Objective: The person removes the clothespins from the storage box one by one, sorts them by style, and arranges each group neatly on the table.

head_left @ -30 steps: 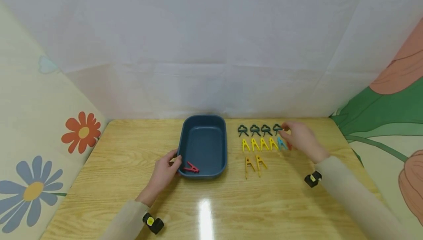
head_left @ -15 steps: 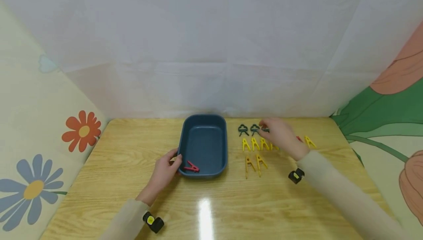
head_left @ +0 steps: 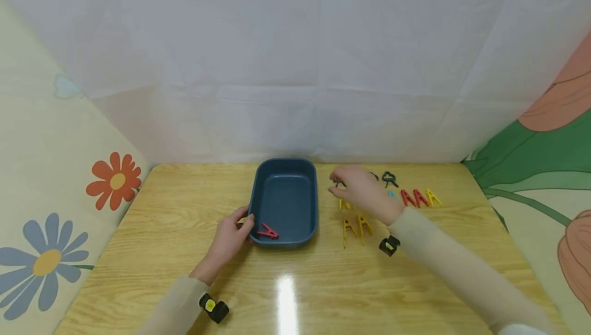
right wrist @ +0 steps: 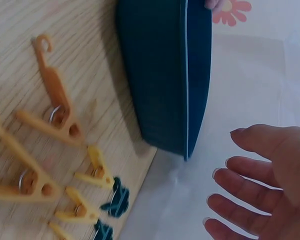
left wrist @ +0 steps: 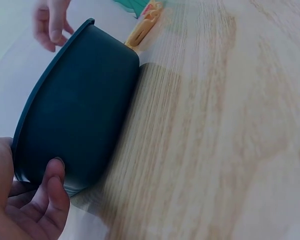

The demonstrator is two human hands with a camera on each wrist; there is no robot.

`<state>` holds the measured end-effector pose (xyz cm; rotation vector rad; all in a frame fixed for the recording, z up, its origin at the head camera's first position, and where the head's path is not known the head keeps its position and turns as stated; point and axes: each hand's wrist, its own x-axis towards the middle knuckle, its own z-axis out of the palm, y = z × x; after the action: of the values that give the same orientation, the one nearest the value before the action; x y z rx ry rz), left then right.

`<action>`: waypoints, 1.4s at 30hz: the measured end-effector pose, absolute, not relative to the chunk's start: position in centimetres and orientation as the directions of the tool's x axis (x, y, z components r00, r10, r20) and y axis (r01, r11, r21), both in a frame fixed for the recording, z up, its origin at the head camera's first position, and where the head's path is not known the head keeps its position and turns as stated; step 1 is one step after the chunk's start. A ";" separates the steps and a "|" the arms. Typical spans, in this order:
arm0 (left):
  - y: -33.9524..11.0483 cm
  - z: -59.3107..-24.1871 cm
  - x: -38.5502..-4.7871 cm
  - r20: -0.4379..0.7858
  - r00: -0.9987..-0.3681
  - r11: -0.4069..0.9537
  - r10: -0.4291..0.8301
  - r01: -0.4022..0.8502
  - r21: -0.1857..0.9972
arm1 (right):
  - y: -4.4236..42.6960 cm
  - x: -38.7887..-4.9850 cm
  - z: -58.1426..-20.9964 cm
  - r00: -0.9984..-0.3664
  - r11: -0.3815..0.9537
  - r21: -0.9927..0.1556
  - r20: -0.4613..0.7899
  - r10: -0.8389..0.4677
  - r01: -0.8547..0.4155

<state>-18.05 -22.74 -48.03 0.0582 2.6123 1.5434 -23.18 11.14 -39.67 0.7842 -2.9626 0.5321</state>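
My left hand (head_left: 231, 232) grips the near-left rim of a dark blue plastic bin (head_left: 283, 199); in the left wrist view its fingertips (left wrist: 56, 172) lie against the bin's outer wall. A red clothespin (head_left: 269, 232) lies in the bin's near-left corner. Above the left end of the clip rows hovers my right hand (head_left: 362, 189), fingers extended and apart, nothing between them. It partly covers small dark green clips (right wrist: 118, 197) and yellow clothespins (right wrist: 97, 167). Closer to me lie two orange-yellow hooked clothespins (head_left: 349, 227).
Right of the hand, a dark green clip (head_left: 390, 178), two red clothespins (head_left: 413, 198) and a yellow clothespin (head_left: 433, 198) lie on the wooden table (head_left: 332, 289). A white sheet (head_left: 277, 68) hangs behind the table, with flower-patterned panels (head_left: 115, 181) at the sides.
My right hand has swept left along the clip rows, from their right part to the left end near the bin, uncovering the red clothespins. The left hand and the bin have stayed put.
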 end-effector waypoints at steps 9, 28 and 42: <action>-22.9 -47.7 -18.2 -0.078 -0.993 0.490 0.091 -0.024 0.872 | 6.8 -23.0 -40.4 -0.808 0.760 -0.294 0.090 -0.582 -0.580; -22.8 -47.3 -17.9 -0.034 -0.993 0.471 0.111 0.022 0.882 | -0.7 -24.3 -43.9 -0.423 0.436 -0.132 -0.114 -0.899 -0.890; -22.7 -47.2 -17.8 -0.036 -0.995 0.475 0.096 0.013 0.880 | -2.6 -24.1 -45.1 -0.396 0.410 -0.105 -0.134 -0.908 -0.906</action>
<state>-17.79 -22.66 -47.19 0.0975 2.6283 1.5662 -24.08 -2.56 -45.14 1.8051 -2.7771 0.0255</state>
